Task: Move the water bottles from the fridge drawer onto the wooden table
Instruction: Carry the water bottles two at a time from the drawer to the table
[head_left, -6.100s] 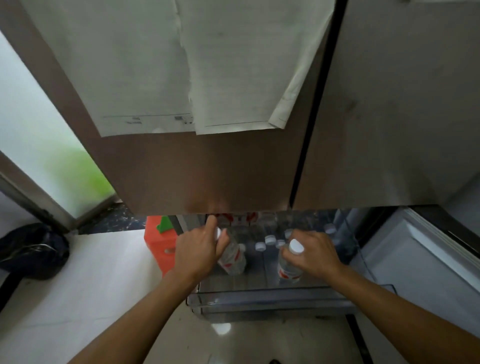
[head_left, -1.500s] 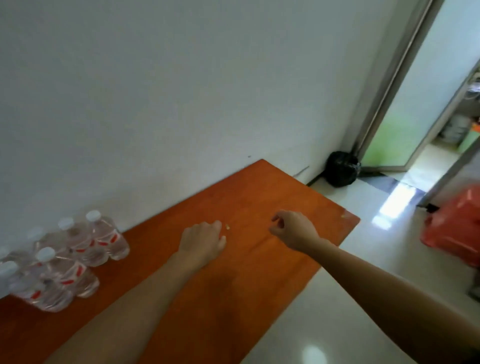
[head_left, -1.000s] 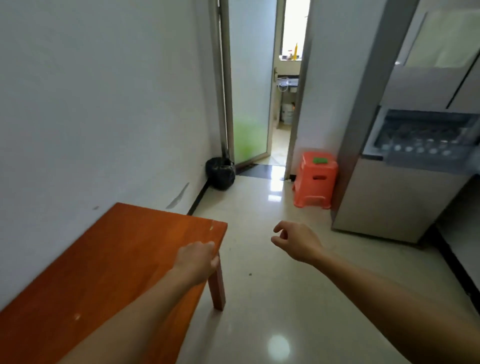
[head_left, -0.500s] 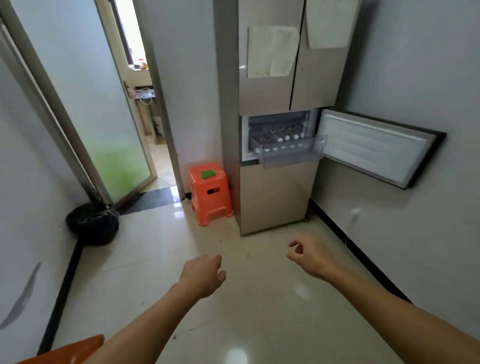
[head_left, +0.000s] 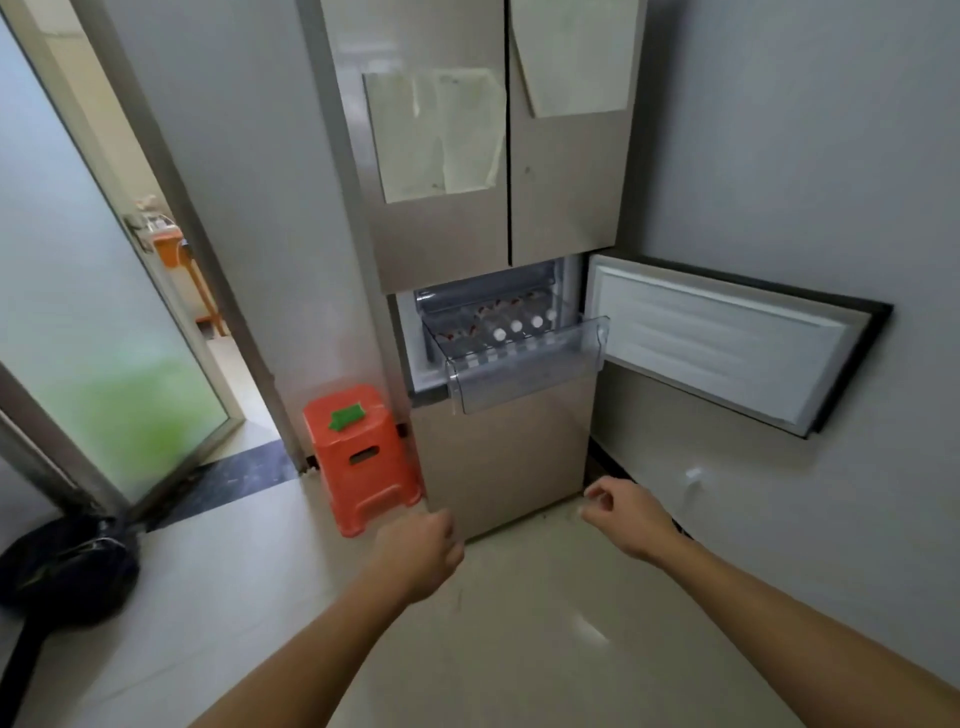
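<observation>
The fridge (head_left: 498, 457) stands ahead with its middle door (head_left: 727, 343) swung open to the right. A clear plastic drawer (head_left: 524, 374) is pulled out of it. Several water bottles (head_left: 509, 325) with white caps and red labels stand inside the drawer. My left hand (head_left: 421, 556) hangs in front of the fridge's lower panel, fingers curled, holding nothing. My right hand (head_left: 623, 519) is level with it to the right, fingers loosely curled and empty. Both hands are well below and short of the drawer. The wooden table is out of view.
An orange plastic stool (head_left: 363, 457) with a green item on top stands against the fridge's left side. A black bag (head_left: 67, 566) lies on the floor at the left by a frosted glass door (head_left: 88, 322). Papers (head_left: 436, 135) hang on the upper fridge doors.
The view has swung from the table round to the fridge and drawn closer to it. Both hands stay empty and have come nearer the fridge.
</observation>
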